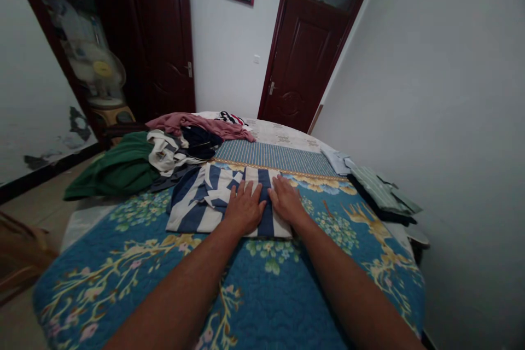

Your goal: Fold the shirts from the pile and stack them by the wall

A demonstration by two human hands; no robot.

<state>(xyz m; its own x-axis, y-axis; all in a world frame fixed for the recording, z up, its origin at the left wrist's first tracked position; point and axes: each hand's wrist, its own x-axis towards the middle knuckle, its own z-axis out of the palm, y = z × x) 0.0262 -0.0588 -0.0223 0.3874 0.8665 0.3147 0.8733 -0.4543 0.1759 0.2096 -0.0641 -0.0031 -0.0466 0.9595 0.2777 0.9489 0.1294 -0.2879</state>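
A blue-and-white striped garment (192, 208) lies partly folded on the blue floral bedspread (164, 284). Its left part is creased and bunched, while the right side lies flatter with a straight edge. My left hand (245, 208) rests palm down on the middle of the stripes, fingers spread. Close beside it, my right hand (286, 199) presses flat near the garment's right edge, its fingers stretched forward. Neither hand grips the cloth. What lies under both palms is hidden.
Loose clothes lie at the far left: a green garment (118, 167), a pink one (192, 121), a dark navy one (200, 142) and a light one (162, 150). A stack of folded clothes (381, 188) sits at the right edge by the wall. A wooden chair (24, 251) stands at the left.
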